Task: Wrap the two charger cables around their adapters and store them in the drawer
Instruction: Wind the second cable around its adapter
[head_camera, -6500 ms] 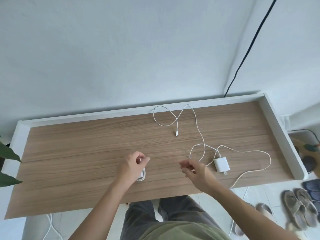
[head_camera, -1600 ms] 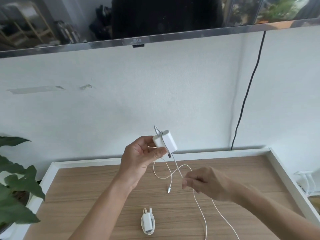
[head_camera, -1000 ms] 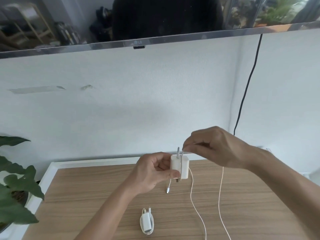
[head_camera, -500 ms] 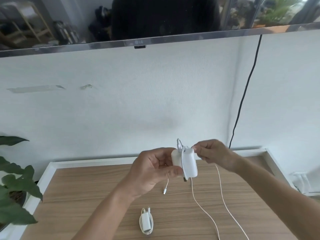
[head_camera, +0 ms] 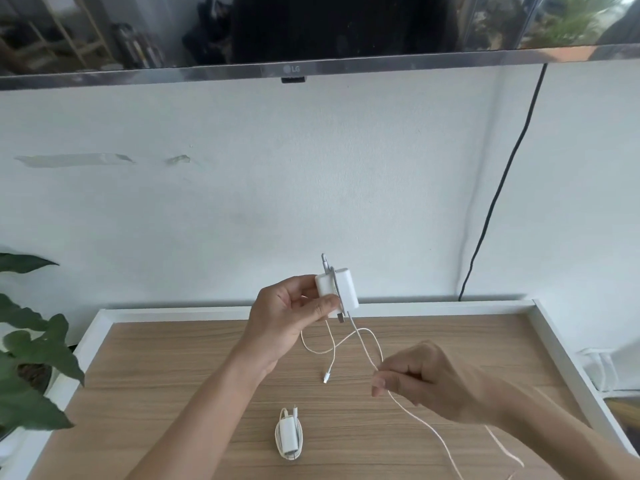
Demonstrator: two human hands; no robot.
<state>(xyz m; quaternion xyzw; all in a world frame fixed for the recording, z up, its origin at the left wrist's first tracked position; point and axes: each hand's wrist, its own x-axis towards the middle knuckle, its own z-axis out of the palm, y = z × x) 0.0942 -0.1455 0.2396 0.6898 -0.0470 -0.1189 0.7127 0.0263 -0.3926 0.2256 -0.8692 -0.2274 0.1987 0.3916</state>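
My left hand holds a white adapter up above the wooden table top, prongs pointing up. One turn of its white cable lies around the adapter body. The cable runs down to my right hand, which pinches it lower and to the right, then trails off the near edge. The cable's free plug end dangles just above the table. A second white adapter, with its cable wound around it, lies on the table near me. No drawer is in view.
The table has a raised white rim at the back and sides. A leafy plant stands at the left edge. A wall-mounted TV hangs above, with a black cord running down the wall at the right.
My right hand has moved from beside the adapter's top down and to the right, drawing the cable with it. My left hand has tilted the adapter slightly and raised it.
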